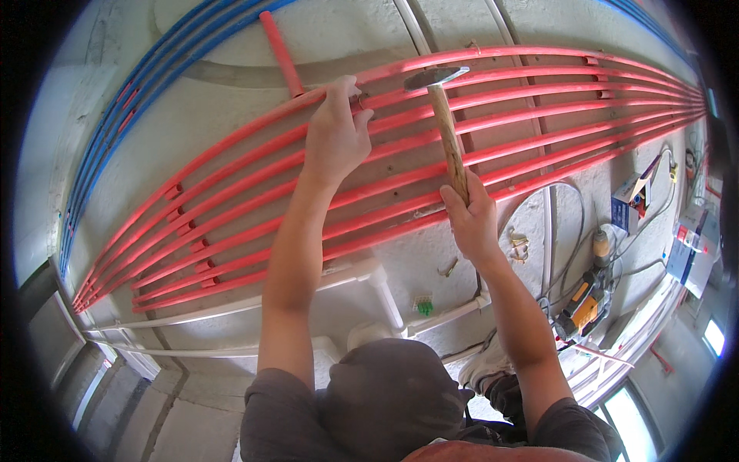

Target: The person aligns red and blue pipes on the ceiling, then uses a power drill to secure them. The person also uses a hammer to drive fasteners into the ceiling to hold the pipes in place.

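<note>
My right hand (471,223) is wrapped around the lower end of a hammer's (448,137) wooden handle. Its metal head is up over the row of red pipes (531,106). My left hand (337,132) is raised at the uppermost of these pipes, its fingers bent in toward the thumb. A small thin piece shows at those fingertips, too small to name. Near that hand, a short red pipe (282,54) joins the row at an angle. Small red clips (185,229) sit between the pipes at the left.
Blue pipes (142,88) curve along the far left. White pipe (381,292) runs below the red row. At the right lie an orange-and-black power tool (583,309) with a cable, an open blue-and-white box (633,204) and another box (693,250). A small green piece (424,306) lies near the middle.
</note>
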`<state>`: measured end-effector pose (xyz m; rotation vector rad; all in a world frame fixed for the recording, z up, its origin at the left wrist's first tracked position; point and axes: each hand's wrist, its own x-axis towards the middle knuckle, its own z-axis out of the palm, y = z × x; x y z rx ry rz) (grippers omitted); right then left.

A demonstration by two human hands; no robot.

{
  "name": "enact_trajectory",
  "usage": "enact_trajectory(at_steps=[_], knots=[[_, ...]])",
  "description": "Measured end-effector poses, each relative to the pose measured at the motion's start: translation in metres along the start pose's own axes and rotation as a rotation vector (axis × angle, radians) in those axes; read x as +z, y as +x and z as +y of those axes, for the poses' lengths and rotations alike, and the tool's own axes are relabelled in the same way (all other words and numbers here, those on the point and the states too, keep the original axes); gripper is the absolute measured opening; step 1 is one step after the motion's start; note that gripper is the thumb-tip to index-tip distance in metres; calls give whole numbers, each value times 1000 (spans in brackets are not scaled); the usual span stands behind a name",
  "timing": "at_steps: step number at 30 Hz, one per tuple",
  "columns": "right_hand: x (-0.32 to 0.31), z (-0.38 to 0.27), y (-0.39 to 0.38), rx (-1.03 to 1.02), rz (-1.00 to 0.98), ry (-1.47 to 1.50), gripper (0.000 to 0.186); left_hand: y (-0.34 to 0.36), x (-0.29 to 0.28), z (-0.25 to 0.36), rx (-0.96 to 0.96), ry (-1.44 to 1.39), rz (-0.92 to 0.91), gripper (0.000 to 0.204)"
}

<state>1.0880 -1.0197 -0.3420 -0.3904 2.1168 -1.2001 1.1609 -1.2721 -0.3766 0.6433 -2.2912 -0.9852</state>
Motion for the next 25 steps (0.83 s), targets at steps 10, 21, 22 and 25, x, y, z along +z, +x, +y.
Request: enact_trajectory(at_steps=[10, 21, 22, 25], knots=[[-13, -32, -4, -118, -79, -164, 35, 10, 10, 7, -144, -74, -7, 61], [-5, -59, 1, -294, -157, -254, 52, 7, 12, 7, -243, -156, 39, 63], [-7, -63, 2, -255, -186, -308, 53, 8, 11, 8, -258, -156, 36, 64], [-8, -66, -1, -338, -136, -336, 54, 8, 3, 11, -255, -147, 19, 66]])
